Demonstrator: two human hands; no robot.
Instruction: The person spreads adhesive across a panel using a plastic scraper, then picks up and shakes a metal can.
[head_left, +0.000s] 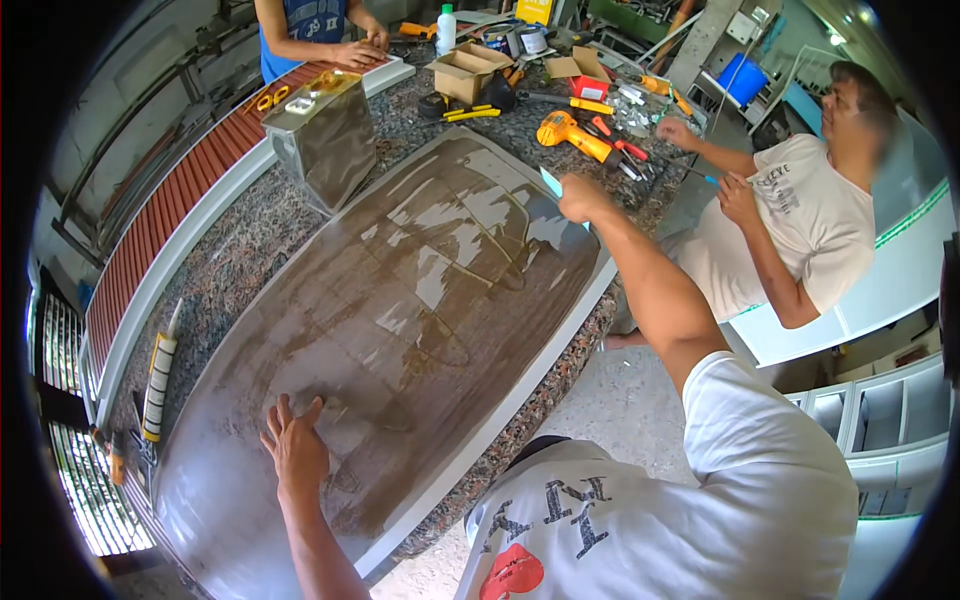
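A long panel with rounded corners and a white edge lies across the speckled stone bench. Brownish wet-looking streaks and paler patches cover its face, and faint curved lines cross it. My left hand rests over the near left part of the panel, fingers spread, with nothing seen in it. At the panel's far right edge, my right hand is closed around a thin, flat, pale-blue piece. Its ends stick out on either side of my fist; the exact kind cannot be made out.
A metal can stands beyond the panel; a sealant tube lies left. Ahead are a yellow heat-gun-like tool, an open cardboard box and pliers. One person stands right, another at the far end.
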